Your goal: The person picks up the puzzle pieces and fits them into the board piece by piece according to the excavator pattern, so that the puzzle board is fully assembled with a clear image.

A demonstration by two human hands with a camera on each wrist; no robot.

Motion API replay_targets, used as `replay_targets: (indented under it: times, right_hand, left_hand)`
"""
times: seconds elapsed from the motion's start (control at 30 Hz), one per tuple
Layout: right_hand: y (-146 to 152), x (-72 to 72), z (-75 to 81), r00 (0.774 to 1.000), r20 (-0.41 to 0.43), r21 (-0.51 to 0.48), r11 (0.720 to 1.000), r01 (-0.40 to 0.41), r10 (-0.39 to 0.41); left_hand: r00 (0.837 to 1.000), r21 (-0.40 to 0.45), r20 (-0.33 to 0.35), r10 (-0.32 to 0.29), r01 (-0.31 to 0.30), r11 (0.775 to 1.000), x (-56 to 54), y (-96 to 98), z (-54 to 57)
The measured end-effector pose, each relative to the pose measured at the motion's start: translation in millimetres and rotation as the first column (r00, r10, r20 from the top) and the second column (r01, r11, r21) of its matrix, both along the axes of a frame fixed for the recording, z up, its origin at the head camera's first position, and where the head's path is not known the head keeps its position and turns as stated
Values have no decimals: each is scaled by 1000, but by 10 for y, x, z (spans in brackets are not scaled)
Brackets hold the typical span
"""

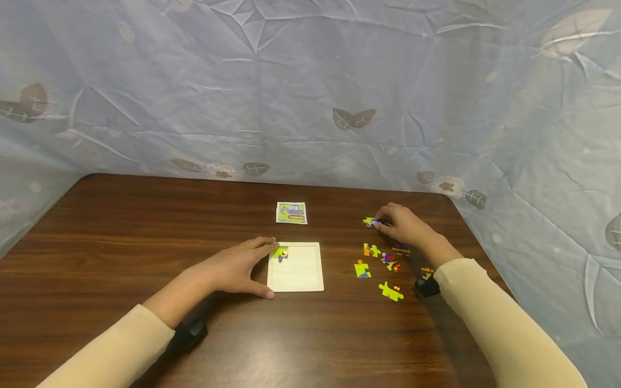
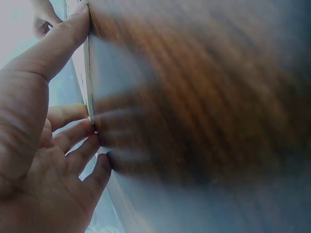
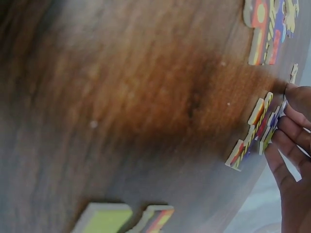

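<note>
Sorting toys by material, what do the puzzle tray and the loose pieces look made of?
The puzzle tray looks like pale unfinished wood, with a raised rim. The loose pieces seem layered wood or thick card with glossy printed faces: their cut edges show plies.

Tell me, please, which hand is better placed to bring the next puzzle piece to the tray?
Probably the right hand: its fingers already touch a loose piece, while the left hand rests against the tray.

I'm seeing both arms wearing long, cream-coloured sleeves running down to the wrists, the left hand (image 1: 237,268) and right hand (image 1: 406,226) showing bare, and a small black device sitting strapped under each wrist.
</note>
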State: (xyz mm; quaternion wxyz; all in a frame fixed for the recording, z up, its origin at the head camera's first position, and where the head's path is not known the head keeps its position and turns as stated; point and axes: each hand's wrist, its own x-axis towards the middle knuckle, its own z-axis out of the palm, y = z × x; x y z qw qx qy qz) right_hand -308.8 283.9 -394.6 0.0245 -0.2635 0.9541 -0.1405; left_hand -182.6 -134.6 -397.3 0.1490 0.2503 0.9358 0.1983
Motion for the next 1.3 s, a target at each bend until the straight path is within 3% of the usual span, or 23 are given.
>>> replay_targets:
  times: [0.63, 0.8, 1.07, 1.3]
  right_hand:
    - [-5, -38, -50, 1000, 7, -7, 1000, -10, 10]
    - [-55, 15, 10, 1000, 2, -16, 1000, -23, 23]
    - [-509, 144, 137, 990, 13, -10, 991, -137, 137]
    - [-981, 367, 159, 965, 64, 12, 966, -257, 256]
  left_hand:
    - [1000, 15, -4, -4, 4, 1000, 9, -11, 2]
    - [1000, 18, -7, -13, 13, 1000, -12, 8, -3]
    - [1000, 9, -16, -15, 15, 1000, -24, -16, -14]
    - [1000, 14, -19, -17, 17, 1000, -14, -38, -35]
